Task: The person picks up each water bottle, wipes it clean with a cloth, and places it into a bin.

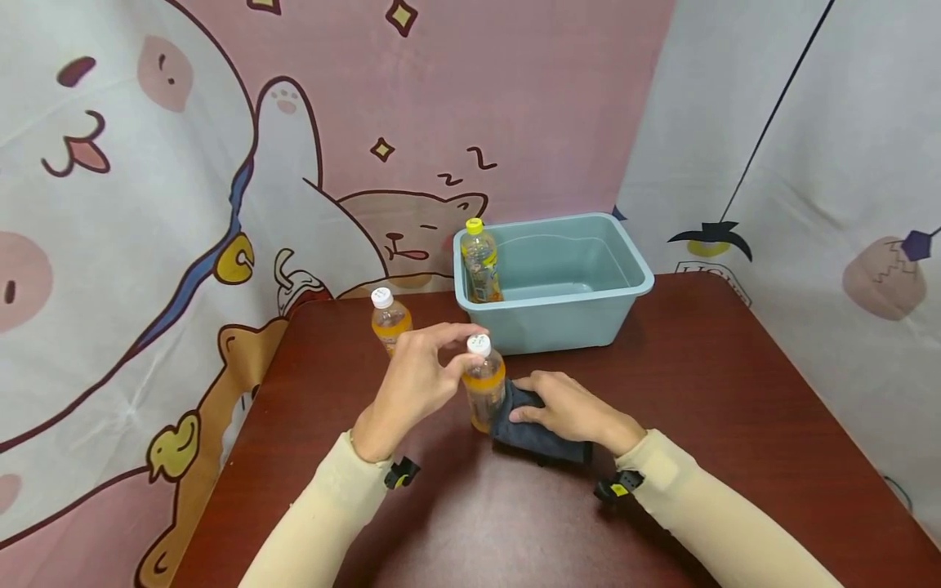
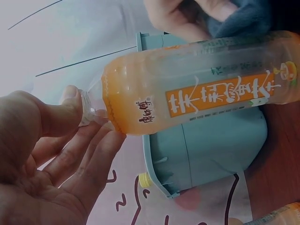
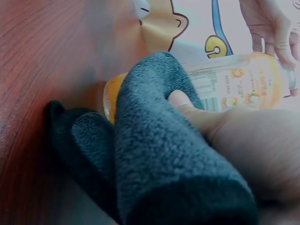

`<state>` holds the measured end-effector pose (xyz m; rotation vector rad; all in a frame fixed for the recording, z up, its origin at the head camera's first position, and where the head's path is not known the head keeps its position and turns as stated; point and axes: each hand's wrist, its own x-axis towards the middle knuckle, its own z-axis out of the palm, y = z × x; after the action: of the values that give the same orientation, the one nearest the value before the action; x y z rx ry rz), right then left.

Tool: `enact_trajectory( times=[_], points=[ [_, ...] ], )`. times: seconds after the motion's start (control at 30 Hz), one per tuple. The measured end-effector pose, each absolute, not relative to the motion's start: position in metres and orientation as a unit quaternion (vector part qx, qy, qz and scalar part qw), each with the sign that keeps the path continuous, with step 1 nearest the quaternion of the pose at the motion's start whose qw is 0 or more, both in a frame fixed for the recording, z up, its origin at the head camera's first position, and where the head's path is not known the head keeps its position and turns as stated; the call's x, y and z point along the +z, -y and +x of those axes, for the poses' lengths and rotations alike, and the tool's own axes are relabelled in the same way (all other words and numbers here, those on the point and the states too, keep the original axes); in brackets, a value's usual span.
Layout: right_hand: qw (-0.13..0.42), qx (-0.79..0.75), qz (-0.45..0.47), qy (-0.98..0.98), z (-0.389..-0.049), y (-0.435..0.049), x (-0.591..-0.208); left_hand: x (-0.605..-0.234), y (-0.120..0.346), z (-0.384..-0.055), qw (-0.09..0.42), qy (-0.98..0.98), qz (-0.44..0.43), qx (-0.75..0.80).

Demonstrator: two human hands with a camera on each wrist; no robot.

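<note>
A clear plastic drink bottle [image 1: 485, 394] with an orange label and white cap stands upright on the table. My left hand [image 1: 419, 374] pinches it at the cap and neck between thumb and fingers, as the left wrist view shows with the bottle [image 2: 187, 86] across it. In my right hand [image 1: 569, 406] is a folded dark grey cloth [image 1: 540, 433], pressed against the bottle's lower side. The right wrist view shows the thumb on top of the cloth [image 3: 159, 136], which hides part of the bottle [image 3: 234, 86].
A second white-capped bottle [image 1: 391, 320] stands at the back left, partly behind my left hand. Behind the hands is a light blue plastic bin [image 1: 551, 322], with a yellow-capped bottle [image 1: 481, 265] inside at its left end. A printed curtain hangs behind the brown table [image 1: 706, 392].
</note>
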<state>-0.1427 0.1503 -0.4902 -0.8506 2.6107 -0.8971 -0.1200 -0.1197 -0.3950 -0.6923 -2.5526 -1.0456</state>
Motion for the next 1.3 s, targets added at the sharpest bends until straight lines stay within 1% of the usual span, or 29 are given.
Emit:
enact_trajectory(
  times=[0.3, 0.77, 1.0, 1.13, 1.3],
  points=[
    [0.053, -0.354, -0.304, -0.883, -0.142, -0.154, -0.476, -0.394, 0.119, -0.120, 0.144, 0.887, -0.239, -0.369],
    [-0.012, -0.413, -0.290, -0.863, -0.141, -0.154, -0.463, -0.396, 0.121, -0.122, 0.151, 0.886, -0.244, -0.365],
    [-0.067, -0.438, -0.301, -0.844, -0.143, -0.148, -0.446, -0.396, 0.121, -0.121, 0.149, 0.886, -0.242, -0.367],
    [-0.086, -0.443, -0.303, -0.839, -0.144, -0.142, -0.440, -0.397, 0.121, -0.120, 0.153, 0.888, -0.238, -0.363],
    [-0.092, -0.441, -0.291, -0.844, -0.143, -0.138, -0.438, -0.396, 0.121, -0.119, 0.158, 0.888, -0.241, -0.358]
  ],
)
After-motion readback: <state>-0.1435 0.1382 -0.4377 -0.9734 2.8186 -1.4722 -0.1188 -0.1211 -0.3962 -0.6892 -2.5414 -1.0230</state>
